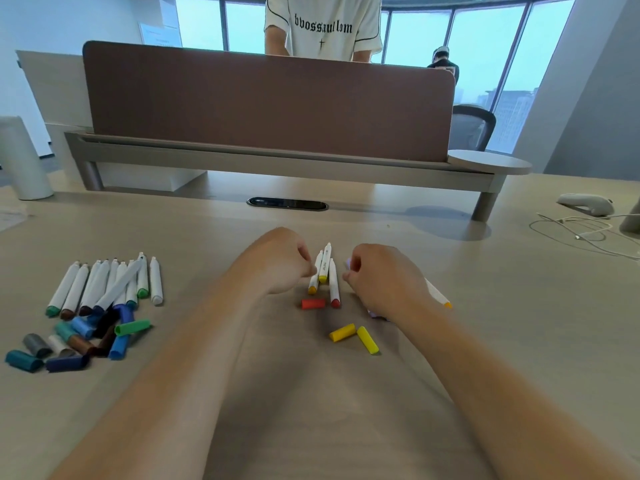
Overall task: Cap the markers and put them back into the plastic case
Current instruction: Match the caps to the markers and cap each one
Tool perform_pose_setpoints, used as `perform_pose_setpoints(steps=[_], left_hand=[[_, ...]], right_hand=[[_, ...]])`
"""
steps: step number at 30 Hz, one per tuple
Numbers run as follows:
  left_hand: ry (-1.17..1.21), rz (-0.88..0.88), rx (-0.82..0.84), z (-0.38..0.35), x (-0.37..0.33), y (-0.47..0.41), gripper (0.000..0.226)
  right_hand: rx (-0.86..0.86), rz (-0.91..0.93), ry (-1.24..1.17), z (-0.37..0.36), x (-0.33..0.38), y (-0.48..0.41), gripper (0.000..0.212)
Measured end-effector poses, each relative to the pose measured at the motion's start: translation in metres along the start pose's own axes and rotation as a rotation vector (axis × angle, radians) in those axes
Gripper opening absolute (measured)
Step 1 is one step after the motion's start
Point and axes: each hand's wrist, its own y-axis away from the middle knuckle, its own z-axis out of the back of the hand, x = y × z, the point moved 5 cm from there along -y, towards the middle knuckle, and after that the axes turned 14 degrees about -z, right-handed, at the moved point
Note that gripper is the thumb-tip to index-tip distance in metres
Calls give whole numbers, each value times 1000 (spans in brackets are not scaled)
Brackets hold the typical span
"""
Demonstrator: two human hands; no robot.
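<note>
Seemingly against left hand (280, 261): three markers (323, 271).

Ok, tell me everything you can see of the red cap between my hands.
The red cap is a short plastic-looking tube lying on its side on the table, left to right. It is loose, on no marker, nearer you than the orange-ended marker and beside the red-ended marker's coloured end; whether they touch is unclear. Neither the left hand nor the right hand is on it.

Beige table (536, 289) bears markers (104, 285), caps (83, 341), cable (571, 233).
</note>
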Motion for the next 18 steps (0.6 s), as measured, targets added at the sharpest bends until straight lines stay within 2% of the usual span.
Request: perform_pose_setpoints(steps=[2,7,11,14,18], left_hand=[[-34,-1,84,-5,-1,1,9],[-77,22,214,-16,2,2,17],[-135,16,308,-23,1,3,17],[-204,-8,338,-27,0,4,16],[-235,-21,347,-27,-2,4,22]], right_hand=[[-25,75,-33,2,10,6,18],[31,119,6,-4,23,15,22],[148,101,215,-6,27,13,15],[131,109,360,-6,27,13,27],[142,84,284,-6,22,15,30]])
